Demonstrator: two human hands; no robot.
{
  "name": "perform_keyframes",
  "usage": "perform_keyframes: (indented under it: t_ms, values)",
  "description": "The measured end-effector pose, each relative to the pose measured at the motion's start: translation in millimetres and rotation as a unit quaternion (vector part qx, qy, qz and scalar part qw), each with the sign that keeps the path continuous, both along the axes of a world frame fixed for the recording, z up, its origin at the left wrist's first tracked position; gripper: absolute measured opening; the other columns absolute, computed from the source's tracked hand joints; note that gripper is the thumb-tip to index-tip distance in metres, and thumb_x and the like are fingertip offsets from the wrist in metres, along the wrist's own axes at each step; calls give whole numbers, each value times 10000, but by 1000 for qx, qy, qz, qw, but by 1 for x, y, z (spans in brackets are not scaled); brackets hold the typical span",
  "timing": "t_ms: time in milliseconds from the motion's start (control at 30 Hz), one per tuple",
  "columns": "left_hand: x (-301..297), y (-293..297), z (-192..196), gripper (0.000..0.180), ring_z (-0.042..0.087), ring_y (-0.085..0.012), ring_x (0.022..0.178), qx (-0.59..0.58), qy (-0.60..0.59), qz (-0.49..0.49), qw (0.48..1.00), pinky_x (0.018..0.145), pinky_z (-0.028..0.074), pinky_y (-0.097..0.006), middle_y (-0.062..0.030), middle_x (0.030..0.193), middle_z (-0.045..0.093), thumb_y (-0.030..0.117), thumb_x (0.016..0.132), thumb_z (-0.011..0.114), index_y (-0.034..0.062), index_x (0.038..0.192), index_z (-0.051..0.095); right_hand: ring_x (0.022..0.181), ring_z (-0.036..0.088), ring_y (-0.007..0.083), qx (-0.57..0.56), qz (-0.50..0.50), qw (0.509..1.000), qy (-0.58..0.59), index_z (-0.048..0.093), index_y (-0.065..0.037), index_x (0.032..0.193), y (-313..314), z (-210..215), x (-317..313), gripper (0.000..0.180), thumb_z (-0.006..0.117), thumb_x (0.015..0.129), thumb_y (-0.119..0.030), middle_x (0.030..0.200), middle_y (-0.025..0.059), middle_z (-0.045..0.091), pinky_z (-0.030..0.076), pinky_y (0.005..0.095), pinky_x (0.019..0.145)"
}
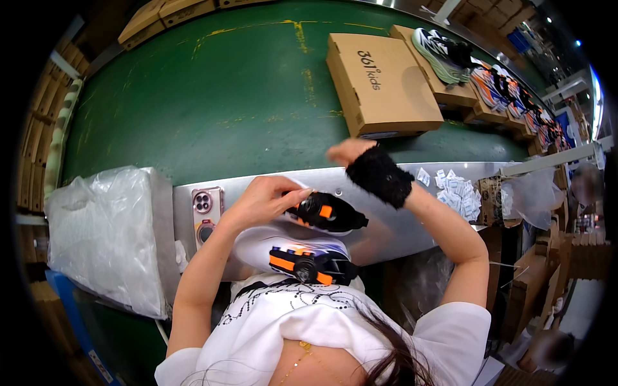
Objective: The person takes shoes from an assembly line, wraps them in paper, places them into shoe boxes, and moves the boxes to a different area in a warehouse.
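Note:
Two children's sneakers, white and purple with black tops and orange parts, rest on the metal ledge close to my body. The farther sneaker (335,214) has its dark opening facing up. At its left end my left hand (270,198) is closed, thumb and fingers pinching its edge. Nearer to me lies the second sneaker (306,262), showing a round black dial and orange strap. My right hand (353,152), with a fuzzy black band on the wrist, is over the ledge's far side, just short of a closed cardboard shoebox (383,83). Its fingers are bunched and blurred.
A green conveyor belt (212,103) runs beyond the ledge. Several sneakers (444,55) stand on boxes at the right. Small white sachets (458,195) lie piled on the ledge's right. A phone (206,212) and a plastic-wrapped stack (109,238) are at left.

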State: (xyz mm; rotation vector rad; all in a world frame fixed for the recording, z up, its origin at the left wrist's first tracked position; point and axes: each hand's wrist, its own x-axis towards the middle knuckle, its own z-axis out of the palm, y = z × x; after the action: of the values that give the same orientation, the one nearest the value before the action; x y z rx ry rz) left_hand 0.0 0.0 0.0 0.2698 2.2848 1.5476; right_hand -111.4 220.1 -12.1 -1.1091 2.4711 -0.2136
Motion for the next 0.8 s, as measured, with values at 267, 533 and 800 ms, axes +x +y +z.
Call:
perform_keyframes:
  t_ms: [267,533,800]
  values:
    - [-21,17,1,405,595,-193,789,-27,6,12,1000,704,464,-294,-156,862,616,326,812,558,-30,1003,566,991,487,326,-44,-117,930,346,375,-3,1176,75,-14,-53,730,711,560,-201,1183,179,404,453,370,780]
    - [-57,40,10,416,367,-350,1148,-156,328,106,925,939,308,-425,-247,1254,350,301,780,584,38,1099,532,885,536,342,-330,-104,830,438,476,16,1058,32,66,-12,596,698,583,-268,1020,209,517,450,378,768]
    - [-54,-24,-27,223,494,-260,894,-369,239,-5,898,769,361,-446,-93,898,558,278,781,564,63,804,616,811,487,125,-588,-586,477,289,468,-9,1073,191,24,-35,448,645,760,-276,886,63,527,416,255,691]
